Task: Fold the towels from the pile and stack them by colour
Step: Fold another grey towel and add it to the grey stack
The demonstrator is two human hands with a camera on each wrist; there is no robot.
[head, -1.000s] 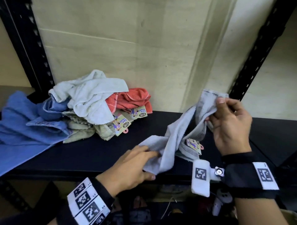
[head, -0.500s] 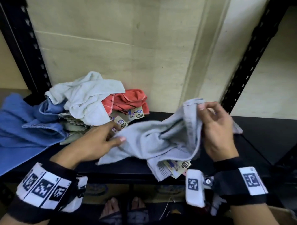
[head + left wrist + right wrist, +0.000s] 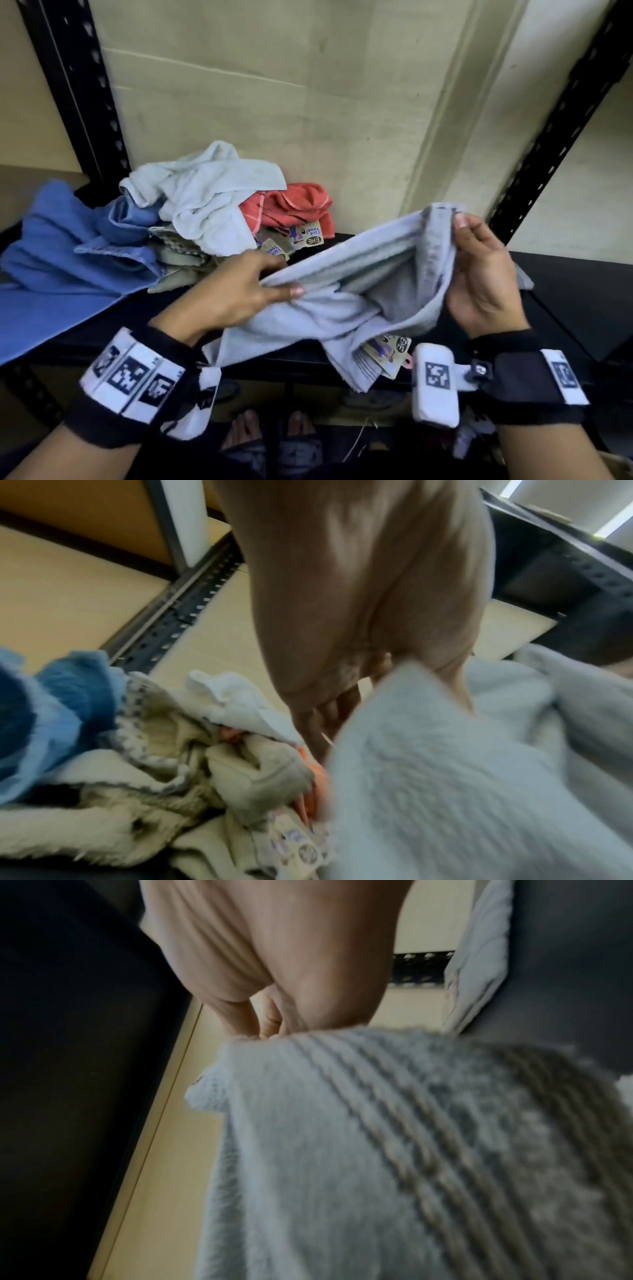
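Both hands pinch a grey towel (image 3: pixel 359 284) above the shelf (image 3: pixel 565 308), left hand (image 3: pixel 239 291) and right hand (image 3: pixel 479 274) seemingly stretching it for folding; the pile (image 3: pixel 212 219) waits at ten o'clock.

Grey towel (image 3: pixel 346 274) is fuzzy terry cloth with a flat-woven striped border, glossy paper tag (image 3: pixel 388 353) on it. Shelf (image 3: pixel 582 308) looks matt black, posts (image 3: pixel 73 85) are perforated metal.
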